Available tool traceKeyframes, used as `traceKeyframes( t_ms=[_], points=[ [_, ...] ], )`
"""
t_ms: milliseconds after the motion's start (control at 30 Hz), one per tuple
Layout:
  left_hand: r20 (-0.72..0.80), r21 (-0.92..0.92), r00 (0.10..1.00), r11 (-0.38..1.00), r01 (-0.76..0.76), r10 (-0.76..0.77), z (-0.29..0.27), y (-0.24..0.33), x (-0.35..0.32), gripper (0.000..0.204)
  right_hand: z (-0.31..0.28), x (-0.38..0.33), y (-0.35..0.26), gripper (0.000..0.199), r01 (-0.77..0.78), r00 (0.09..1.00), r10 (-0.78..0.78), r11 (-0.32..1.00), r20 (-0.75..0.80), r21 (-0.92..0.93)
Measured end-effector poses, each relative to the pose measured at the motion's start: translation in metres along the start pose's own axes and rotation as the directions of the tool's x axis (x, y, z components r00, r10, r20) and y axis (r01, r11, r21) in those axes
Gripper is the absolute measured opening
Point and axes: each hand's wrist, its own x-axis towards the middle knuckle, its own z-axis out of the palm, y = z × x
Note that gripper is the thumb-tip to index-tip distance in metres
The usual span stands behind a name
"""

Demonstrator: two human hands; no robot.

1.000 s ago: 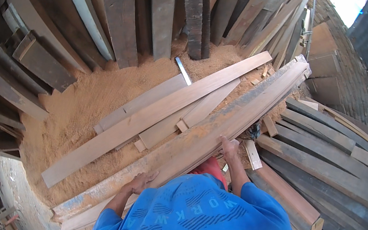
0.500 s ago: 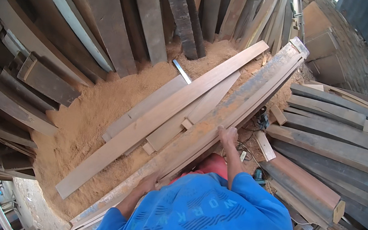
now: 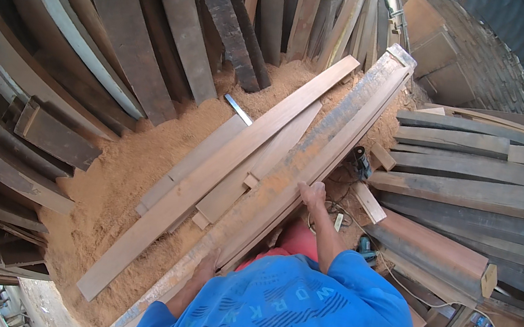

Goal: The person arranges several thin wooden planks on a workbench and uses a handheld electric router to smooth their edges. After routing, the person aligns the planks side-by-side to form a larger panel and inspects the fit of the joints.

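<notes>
A long, worn beam [image 3: 317,135] with grey-blue patches and sawdust on top runs slantwise across the view. Along its near side lies a long wooden plank [image 3: 353,150]. My right hand [image 3: 313,196] grips the plank's edge around the middle, fingers closed over it. Lower down to the left, my left hand [image 3: 205,268] holds the same near edge; its fingers show only in part. Beyond the beam, a long pale board [image 3: 218,177] rests on sawdust over shorter boards. A small wood block [image 3: 251,180] sits beside them.
Sawdust [image 3: 113,180] is heaped beyond the boards, with a metal strip [image 3: 238,109] on it. Many dark planks [image 3: 133,24] lean at the back and left. Stacked timber [image 3: 472,192] lies at right. Nearer are a power tool [image 3: 362,163], a white cable [image 3: 446,306] and a thick wooden piece [image 3: 424,249].
The view has shifted, so the beam and leaning planks appear farther left. Both hands keep their places on the plank's edge; nothing has visibly been picked up or let go.
</notes>
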Motion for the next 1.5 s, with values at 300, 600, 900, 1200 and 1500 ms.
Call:
traceKeyframes(
  t_ms=[300,600,900,1200,1500],
  points=[
    [-0.062,0.548,0.998,0.835,0.049,-0.018,0.040,0.028,-0.009,0.112,0.016,0.001,0.084,0.033,-0.259,0.966,0.216,0.812,0.142,0.523],
    [-0.271,0.606,0.962,0.776,0.173,-0.003,0.068,0.059,-0.001,0.120,-0.001,-0.003,0.074,0.049,-0.356,0.933,0.259,0.759,0.249,0.545],
    [-0.132,0.633,0.977,0.744,0.214,-0.169,0.056,0.122,0.045,0.134,-0.015,0.076,0.065,0.047,-0.290,0.957,0.261,0.839,0.127,0.460],
    [-0.120,0.638,0.987,0.753,0.161,-0.109,0.051,0.122,0.047,0.134,-0.001,0.044,0.076,0.049,-0.336,0.939,0.312,0.752,0.143,0.567],
    [-0.178,0.587,0.983,0.806,0.069,0.046,0.057,0.100,0.049,0.110,0.000,0.021,0.053,0.061,-0.489,0.866,0.450,0.674,0.218,0.554]
  ],
)
